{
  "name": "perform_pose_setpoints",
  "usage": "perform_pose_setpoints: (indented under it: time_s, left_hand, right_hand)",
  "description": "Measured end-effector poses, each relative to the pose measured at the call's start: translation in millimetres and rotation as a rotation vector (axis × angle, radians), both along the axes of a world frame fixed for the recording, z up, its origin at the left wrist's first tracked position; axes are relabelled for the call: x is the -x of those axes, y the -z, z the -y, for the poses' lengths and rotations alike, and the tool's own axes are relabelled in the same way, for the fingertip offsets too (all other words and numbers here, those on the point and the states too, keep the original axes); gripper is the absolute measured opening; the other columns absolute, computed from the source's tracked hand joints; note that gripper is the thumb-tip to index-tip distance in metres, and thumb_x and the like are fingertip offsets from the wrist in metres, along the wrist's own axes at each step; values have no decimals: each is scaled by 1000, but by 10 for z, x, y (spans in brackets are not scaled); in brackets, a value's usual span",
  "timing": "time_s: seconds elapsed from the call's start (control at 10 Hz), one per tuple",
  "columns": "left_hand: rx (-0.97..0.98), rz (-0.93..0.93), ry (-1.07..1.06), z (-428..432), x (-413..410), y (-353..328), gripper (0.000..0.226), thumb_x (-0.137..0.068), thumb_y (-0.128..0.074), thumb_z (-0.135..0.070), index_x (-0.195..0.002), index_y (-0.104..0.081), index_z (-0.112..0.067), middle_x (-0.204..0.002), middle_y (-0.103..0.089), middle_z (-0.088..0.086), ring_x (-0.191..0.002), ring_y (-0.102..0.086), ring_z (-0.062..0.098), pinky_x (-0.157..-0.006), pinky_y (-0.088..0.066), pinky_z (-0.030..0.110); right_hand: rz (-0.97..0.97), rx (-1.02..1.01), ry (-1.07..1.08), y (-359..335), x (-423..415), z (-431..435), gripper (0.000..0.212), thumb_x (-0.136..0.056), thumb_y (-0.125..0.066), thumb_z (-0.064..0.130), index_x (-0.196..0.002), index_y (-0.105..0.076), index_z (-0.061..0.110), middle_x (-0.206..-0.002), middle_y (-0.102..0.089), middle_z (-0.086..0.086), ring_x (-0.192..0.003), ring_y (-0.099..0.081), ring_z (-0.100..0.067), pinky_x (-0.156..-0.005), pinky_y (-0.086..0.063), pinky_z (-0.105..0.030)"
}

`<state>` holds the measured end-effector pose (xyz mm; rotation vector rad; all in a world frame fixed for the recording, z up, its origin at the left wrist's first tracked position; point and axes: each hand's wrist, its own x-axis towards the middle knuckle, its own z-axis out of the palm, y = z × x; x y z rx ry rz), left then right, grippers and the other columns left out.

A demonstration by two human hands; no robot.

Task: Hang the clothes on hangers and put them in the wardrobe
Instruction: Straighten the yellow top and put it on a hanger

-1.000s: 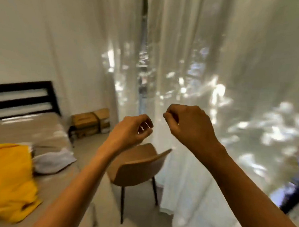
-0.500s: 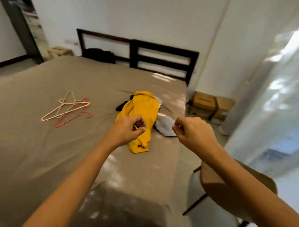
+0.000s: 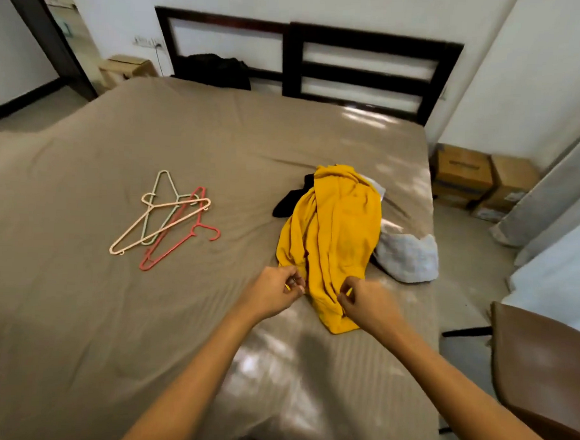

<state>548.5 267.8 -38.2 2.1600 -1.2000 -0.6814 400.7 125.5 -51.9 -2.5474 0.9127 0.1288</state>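
A crumpled yellow garment (image 3: 334, 235) lies on the right part of the bed (image 3: 144, 330). A black piece (image 3: 287, 203) sticks out on its left and a pale grey cloth (image 3: 408, 258) lies on its right. Three plastic hangers (image 3: 169, 219), cream, green and red, lie crossed on the sheet to the left. My left hand (image 3: 275, 294) is at the near left edge of the yellow garment, fingers curled. My right hand (image 3: 366, 301) is over its near end, fingers curled too. I cannot tell whether either hand grips the cloth.
A dark headboard (image 3: 365, 61) backs the bed, with a black bundle (image 3: 217, 70) against it. Cardboard boxes (image 3: 476, 176) stand on the floor at the right, near a pale curtain (image 3: 555, 198). A brown chair (image 3: 541, 370) is close at my right. A dark door frame (image 3: 47, 36) is far left.
My view swung from the curtain to the bed. Both hands, keeping their curled fingers, came down and closer together to the near end of the yellow garment.
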Motion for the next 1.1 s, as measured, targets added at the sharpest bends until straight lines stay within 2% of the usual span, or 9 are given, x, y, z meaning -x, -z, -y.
perform_pose_setpoints:
  time_s: [0.2, 0.4, 0.5, 0.6, 0.7, 0.8, 0.9, 1.0, 1.1]
  left_hand:
    - [-45, -80, -27, 286, -629, 663, 7, -85, -60, -16, -91, -65, -17, -66, -52, -16, -59, -51, -3, -57, -37, 11]
    - [20, -226, -158, 603, -858, 1372, 8, -87, -59, -12, -86, -61, -19, -69, -57, -13, -59, -54, -4, -56, -38, 9]
    - [20, -267, -151, 724, -908, 1594, 7, -86, -60, -15, -87, -60, -22, -78, -60, -12, -69, -56, -6, -61, -41, 9]
    - [3, -274, -213, 725, -1006, 1722, 11, -83, -62, -26, -89, -55, -32, -92, -62, -11, -81, -57, -1, -72, -44, 16]
    - [15, -184, -316, 700, -1116, 1812, 48, -68, -53, -52, -104, -58, -21, -102, -58, -5, -94, -56, 13, -85, -46, 29]
    - [-56, -234, -384, 777, -1204, 1871, 56, -75, -55, -54, -112, -57, -12, -108, -57, 2, -98, -56, 18, -88, -45, 32]
    - [-157, -343, -352, 928, -1188, 1922, 52, -80, -59, -47, -113, -55, -8, -111, -59, 9, -100, -59, 24, -81, -42, 22]
    - [-201, -400, -290, 1066, -1080, 2044, 38, -85, -65, -28, -111, -55, -2, -109, -60, 13, -98, -59, 24, -73, -38, 12]
    - [-244, -411, -221, 1138, -961, 2202, 28, -86, -66, -23, -105, -58, -4, -106, -64, 12, -97, -61, 21, -75, -41, 17]
  right_hand:
    - [-182, -95, 121, 1053, -664, 522, 36, -91, -55, 41, -108, -53, 8, -103, -63, -14, -93, -62, -30, -70, -48, -35]
    - [-405, -40, 319, 1860, -1240, 817, 96, -77, -62, 62, -143, -16, 10, -134, -37, -14, -122, -42, -37, -92, -43, -46]
    - [-401, -159, 368, 2165, -1305, 815, 71, -94, -50, 28, -146, -7, 5, -134, -45, -18, -119, -51, -35, -92, -46, -42]
    - [-333, -186, 316, 2118, -1208, 754, 50, -95, -37, 12, -142, -21, 4, -122, -57, -19, -110, -57, -35, -85, -44, -40]
    - [-357, -335, 173, 1799, -892, 451, 62, -95, -44, 23, -148, -15, 11, -130, -53, -18, -116, -53, -30, -86, -42, -31]
    - [-588, -653, 160, 1587, -687, 161, 57, -98, -40, 25, -149, -15, 21, -145, -40, -12, -129, -45, -23, -94, -39, -24]
    - [-475, -795, 544, 2138, -634, 200, 50, -98, -44, 23, -144, -28, 12, -145, -38, -13, -131, -42, -23, -95, -39, -24]
    - [-497, -691, 467, 2446, -373, 101, 57, -83, -62, 23, -132, -45, -1, -118, -49, -9, -110, -50, -18, -75, -38, -21]
    - [-221, -315, 463, 2324, -379, 431, 48, -83, -68, 22, -121, -50, 1, -114, -50, -7, -107, -52, -23, -79, -39, -21]
